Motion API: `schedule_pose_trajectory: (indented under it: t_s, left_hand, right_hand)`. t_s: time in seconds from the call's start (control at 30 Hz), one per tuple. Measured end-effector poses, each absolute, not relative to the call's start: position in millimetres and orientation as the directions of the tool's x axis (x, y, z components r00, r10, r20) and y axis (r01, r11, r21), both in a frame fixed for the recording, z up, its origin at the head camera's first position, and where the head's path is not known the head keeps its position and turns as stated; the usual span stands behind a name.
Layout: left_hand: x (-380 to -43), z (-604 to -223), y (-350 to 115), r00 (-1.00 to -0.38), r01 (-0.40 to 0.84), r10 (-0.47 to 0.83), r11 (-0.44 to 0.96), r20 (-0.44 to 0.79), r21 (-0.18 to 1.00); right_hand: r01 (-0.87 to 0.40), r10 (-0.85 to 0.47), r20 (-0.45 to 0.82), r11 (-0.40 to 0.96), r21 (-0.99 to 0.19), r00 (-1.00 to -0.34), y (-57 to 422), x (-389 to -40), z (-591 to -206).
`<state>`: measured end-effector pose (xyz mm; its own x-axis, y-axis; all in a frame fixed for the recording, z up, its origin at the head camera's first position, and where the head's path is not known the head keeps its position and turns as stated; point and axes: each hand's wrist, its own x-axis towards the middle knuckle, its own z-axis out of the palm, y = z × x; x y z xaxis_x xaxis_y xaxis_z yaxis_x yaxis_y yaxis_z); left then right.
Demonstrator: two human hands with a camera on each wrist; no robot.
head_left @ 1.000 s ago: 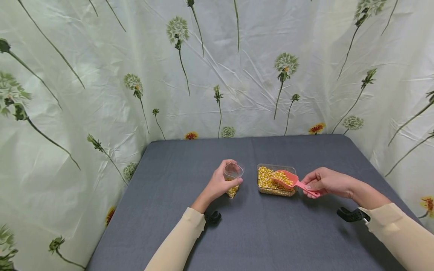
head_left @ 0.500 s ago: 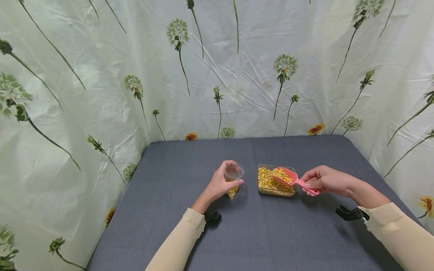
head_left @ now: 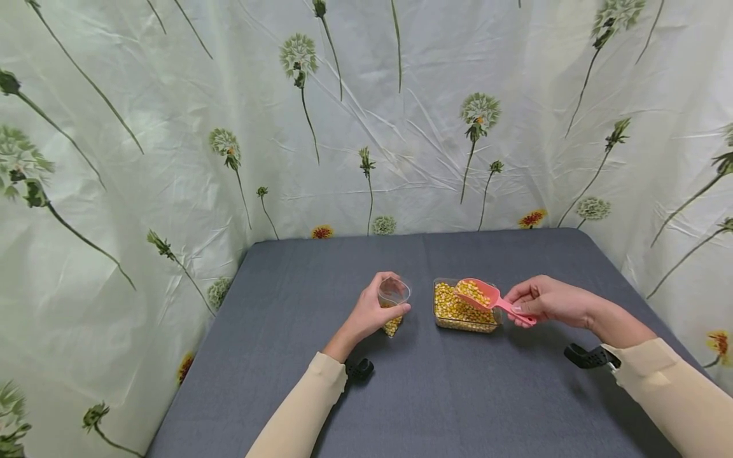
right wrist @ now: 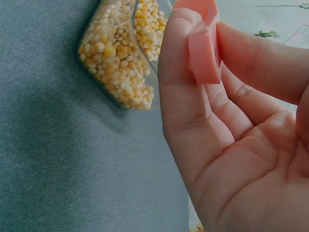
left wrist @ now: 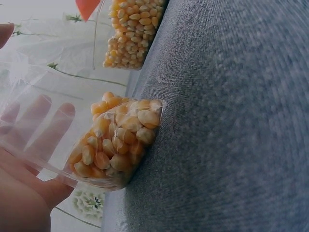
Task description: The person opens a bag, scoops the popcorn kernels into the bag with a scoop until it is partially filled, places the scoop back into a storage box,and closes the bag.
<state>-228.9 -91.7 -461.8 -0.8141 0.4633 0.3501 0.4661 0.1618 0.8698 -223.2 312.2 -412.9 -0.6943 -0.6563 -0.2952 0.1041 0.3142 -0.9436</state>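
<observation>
- A pink scoop (head_left: 488,296) is pictured over a clear box (head_left: 465,320) of corn kernels (head_left: 449,308) on a grey table (head_left: 446,394); its bowl is heaped with kernels of its own.
- The scoop's handle is pinched by the right hand (head_left: 552,304), thumb and index finger closed on it, the other fingers curled behind.
- Since a second ago, the scoop has been raised slightly and shifted toward the left hand (head_left: 369,308), its pointed tip now seen above the box in the left wrist view.
- By that lift, the scooping itself is judged all but complete; whether the underside is fully free of the corn cannot be told.
- A clear cup (head_left: 395,291) is held by the left hand, fingers and thumb wrapped round its sides, just beside the box.
- The cup has been kept in the same place, its base apparently on the table; only its lower part is filled with kernels, so room is judged to be left inside.
- A level scoop is judged to be called for, as grains could be spilled from the heaped tip.
</observation>
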Motion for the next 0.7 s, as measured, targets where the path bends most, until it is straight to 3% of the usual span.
schedule_pose_trajectory:
  t_s: [0.7]
  left_hand:
    - [-228.9,-461.3,-92.5,-0.821,0.472,0.449,0.187,0.352,0.862]
  right_hand:
    - [0.056,-0.656,-0.293,0.357,-0.932,-0.695,286.0,-237.2,-388.9]
